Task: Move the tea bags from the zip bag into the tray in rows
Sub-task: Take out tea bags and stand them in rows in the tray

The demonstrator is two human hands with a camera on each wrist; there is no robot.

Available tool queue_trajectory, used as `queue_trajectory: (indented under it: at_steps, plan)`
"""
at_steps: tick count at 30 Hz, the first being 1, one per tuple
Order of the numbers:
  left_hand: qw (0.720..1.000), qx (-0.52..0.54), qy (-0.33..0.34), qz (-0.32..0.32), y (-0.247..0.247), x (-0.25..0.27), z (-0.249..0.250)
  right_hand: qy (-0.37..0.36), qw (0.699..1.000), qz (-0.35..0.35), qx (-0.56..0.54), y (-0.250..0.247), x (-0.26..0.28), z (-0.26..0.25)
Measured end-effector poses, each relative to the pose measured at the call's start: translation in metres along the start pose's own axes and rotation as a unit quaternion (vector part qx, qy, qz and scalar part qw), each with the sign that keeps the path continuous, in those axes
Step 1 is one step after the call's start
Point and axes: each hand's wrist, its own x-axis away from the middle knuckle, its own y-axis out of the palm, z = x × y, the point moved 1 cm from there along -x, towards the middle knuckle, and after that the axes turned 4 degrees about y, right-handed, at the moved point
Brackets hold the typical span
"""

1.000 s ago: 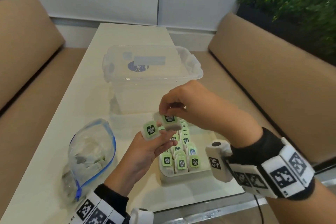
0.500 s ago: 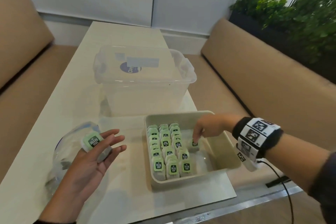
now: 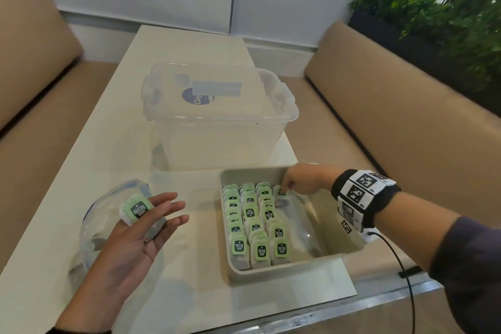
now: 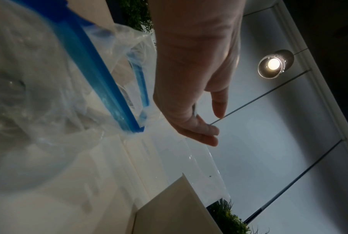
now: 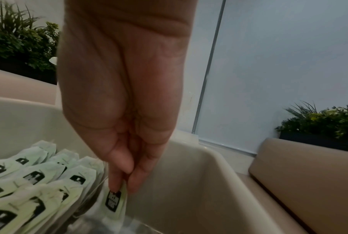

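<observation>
— Three rows of tea bags [image 3: 250,221] stand along the left side of the tray [image 3: 329,228]. Where's the right hand [image 3: 303,180]?
— At the tray's far end, fingertips pinching one bag [image 5: 114,201] just beside the third row.
— And the left hand [image 3: 135,236]?
— Left of the tray, palm up, fingers nearly straight, another bag [image 3: 137,211] lying on them, above the zip bag [image 3: 101,214] on the counter [image 3: 81,171].
</observation>
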Motion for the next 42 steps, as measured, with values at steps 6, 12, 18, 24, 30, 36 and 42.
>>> queue_trajectory:
  at_steps: [6,12,18,24,30,36,42]
  plan:
    - [0.995,0.027,-0.081,-0.049,0.007,-0.003,-0.006,-0.006,1.0,0.001,0.013,0.001,0.003,0.0]
    - [0.986,0.007,-0.128,-0.111,0.02,-0.002,-0.006,-0.012,0.999,0.025,0.025,-0.018,0.028,-0.014]
    - [0.965,-0.071,-0.139,-0.212,0.053,0.0,0.003,-0.245,0.935,0.167,-0.195,-0.074,0.091,-0.08]
    - [0.954,-0.098,-0.068,-0.277,0.074,0.002,0.011,-0.305,0.892,0.25,-0.224,-0.083,0.112,-0.108]
    - [0.977,-0.118,0.051,-0.169,0.081,0.007,0.005,-0.272,0.872,0.329,-0.241,-0.099,0.13,-0.101]
    - [0.975,-0.127,0.094,-0.156,0.085,0.008,0.0,-0.286,0.866,0.355,-0.205,-0.101,0.139,-0.101]
    - [0.973,-0.172,0.063,-0.141,0.065,0.003,-0.001,-0.262,0.911,0.284,-0.147,-0.087,0.139,-0.073]
